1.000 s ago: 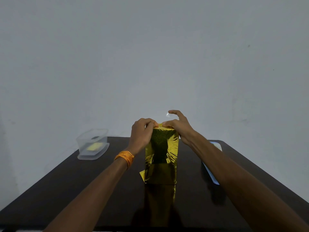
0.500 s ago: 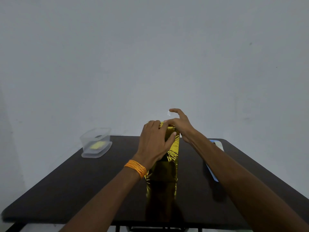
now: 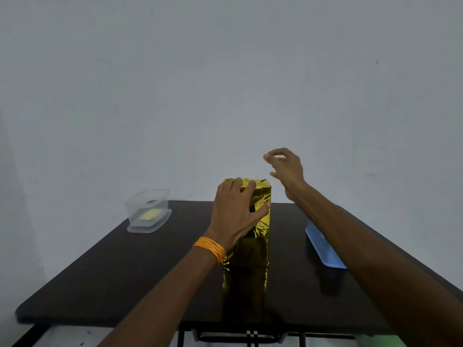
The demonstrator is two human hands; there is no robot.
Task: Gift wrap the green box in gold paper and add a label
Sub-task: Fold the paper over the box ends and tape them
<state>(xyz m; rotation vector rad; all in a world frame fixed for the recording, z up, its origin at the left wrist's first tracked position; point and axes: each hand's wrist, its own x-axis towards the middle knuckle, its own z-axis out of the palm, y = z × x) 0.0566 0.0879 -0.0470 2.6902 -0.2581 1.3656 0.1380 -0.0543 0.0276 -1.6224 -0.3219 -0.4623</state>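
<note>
The box point(image 3: 260, 221), fully covered in crinkled gold foil, stands upright on end in the middle of the dark table point(image 3: 125, 271), and its near face is mirrored in the glossy top. A small bit of foil sticks out at its near left bottom corner.

The left hand point(image 3: 235, 211) lies flat against the box's upper near face. Its fingers point(image 3: 246, 187) are straight and spread apart, the tips reaching up to the top edge, and the thumb stretches right across the foil. An orange band point(image 3: 211, 249) circles that wrist.

The right hand point(image 3: 288, 169) is in the air, above and to the right of the box and clear of it. Its fingers are loosely curled, with the thumb and forefinger tips close together (whether they pinch anything small or clear between them, I cannot tell).

On the far left of the table sits a clear tub point(image 3: 147, 211) with something yellow point(image 3: 149, 215) in its bottom. To the right of the box, partly hidden behind the right forearm, lies a blue tray point(image 3: 323, 246).

Behind everything is a plain pale wall point(image 3: 225, 83).
</note>
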